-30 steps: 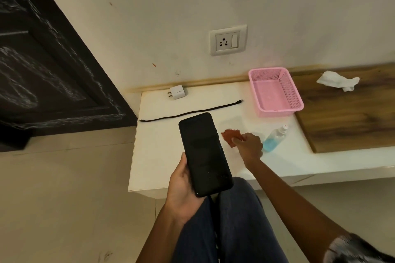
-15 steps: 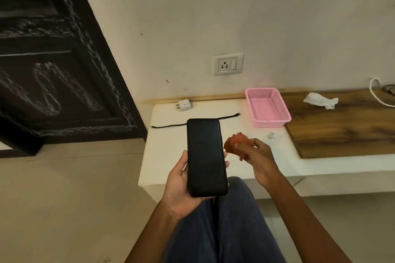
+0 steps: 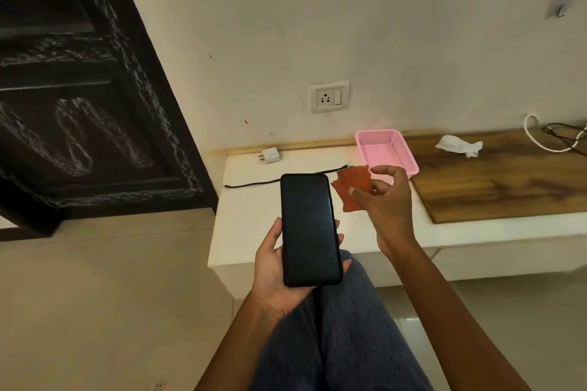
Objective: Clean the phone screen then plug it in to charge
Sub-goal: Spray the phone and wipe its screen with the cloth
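My left hand [image 3: 273,267] holds a black phone [image 3: 309,228] upright, its dark screen facing me, above my lap. Just right of the phone's top, my right hand [image 3: 386,200] pinches a small orange-red cloth [image 3: 352,187], spread open and apart from the screen. On the white counter [image 3: 247,216] behind lie a white charger adapter [image 3: 270,155] and a black cable [image 3: 273,181]. A white wall socket [image 3: 329,97] sits above the counter. The spray bottle is hidden behind my right hand.
A pink mesh basket [image 3: 386,147] stands on the counter by the wall. To the right, a wooden board [image 3: 495,181] carries a crumpled white tissue [image 3: 459,144] and loops of white and black cord [image 3: 552,136]. A dark carved door [image 3: 79,98] fills the left.
My right hand lifted the orange cloth off the counter, raised it beside the phone's top and unfolded it. The phone came upright. My view tilted up.
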The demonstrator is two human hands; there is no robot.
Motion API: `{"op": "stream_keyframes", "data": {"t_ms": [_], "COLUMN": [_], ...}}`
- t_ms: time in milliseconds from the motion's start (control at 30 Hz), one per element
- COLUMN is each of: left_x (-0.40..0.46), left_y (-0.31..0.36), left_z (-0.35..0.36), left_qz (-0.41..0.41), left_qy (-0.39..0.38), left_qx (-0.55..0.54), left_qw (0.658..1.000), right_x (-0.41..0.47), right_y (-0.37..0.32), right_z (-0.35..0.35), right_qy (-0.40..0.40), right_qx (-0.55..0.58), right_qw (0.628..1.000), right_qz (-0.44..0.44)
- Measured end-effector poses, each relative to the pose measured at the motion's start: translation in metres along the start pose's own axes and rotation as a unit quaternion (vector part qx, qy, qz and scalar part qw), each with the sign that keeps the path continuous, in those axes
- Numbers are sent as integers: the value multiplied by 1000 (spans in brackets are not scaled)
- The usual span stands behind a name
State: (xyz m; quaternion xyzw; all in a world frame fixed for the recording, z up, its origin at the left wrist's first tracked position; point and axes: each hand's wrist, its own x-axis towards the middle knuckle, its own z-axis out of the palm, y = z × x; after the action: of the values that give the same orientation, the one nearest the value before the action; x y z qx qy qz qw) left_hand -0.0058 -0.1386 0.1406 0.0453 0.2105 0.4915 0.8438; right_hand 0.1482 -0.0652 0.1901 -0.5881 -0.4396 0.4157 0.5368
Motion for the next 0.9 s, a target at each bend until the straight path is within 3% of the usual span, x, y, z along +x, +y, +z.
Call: {"op": "stream_keyframes", "data": {"t_ms": [300,500,667,900], "left_x": [5,14,21,26], "left_y": [0,0,-3,-3], "left_z": [-4,-9,-9,-12], "left_qz": [-4,-9,-12,3], "left_qy": [-1,8,31,75], "left_qx": [12,15,22,50], "left_qw": [1000,1000,999,996], "right_x": [2,3,-4,-17], "right_y": [5,5,12,23], "right_z": [12,22,31,36], "right_qy": [3,17,-17,-96], "right_qx": [-19,-64,-166,-219], "right_qw": [1000,993,974,952], "right_qz": [-15,-97,-152,-192]}}
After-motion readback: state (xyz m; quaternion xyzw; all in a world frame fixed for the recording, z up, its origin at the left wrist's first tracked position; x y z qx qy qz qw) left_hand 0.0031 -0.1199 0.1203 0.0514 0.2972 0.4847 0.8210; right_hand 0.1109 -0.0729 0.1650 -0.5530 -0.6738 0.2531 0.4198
